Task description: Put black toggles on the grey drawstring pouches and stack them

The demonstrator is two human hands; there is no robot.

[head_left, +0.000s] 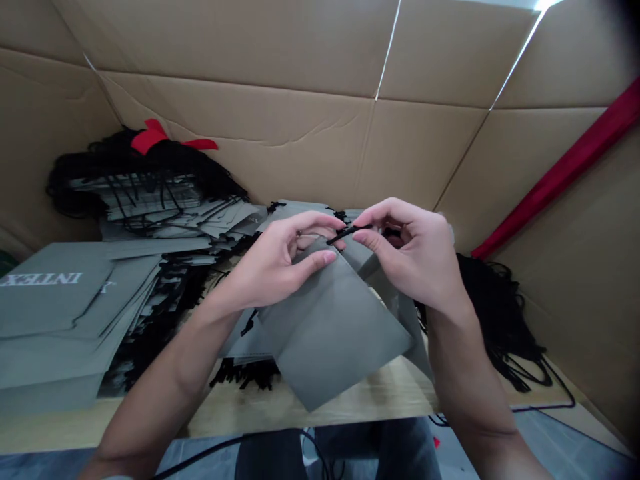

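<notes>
A grey card bag (345,333) hangs tilted above the table edge, one corner pointing down. My left hand (290,260) pinches its upper corner between thumb and fingers. Just beside that corner, my right hand (410,247) is closed on a black cord (345,235), which runs to the top of the bag. The cord's far end is hidden behind my right fingers. Beneath and behind the bag lie more grey pieces with black cord ends (245,373).
Stacks of grey printed bags (45,300) fill the left side. Behind them stands a cord-topped pile (150,193) with a red strip (150,137). A bundle of black cords (500,320) lies at right. Cardboard walls (240,120) surround the wooden table (215,417).
</notes>
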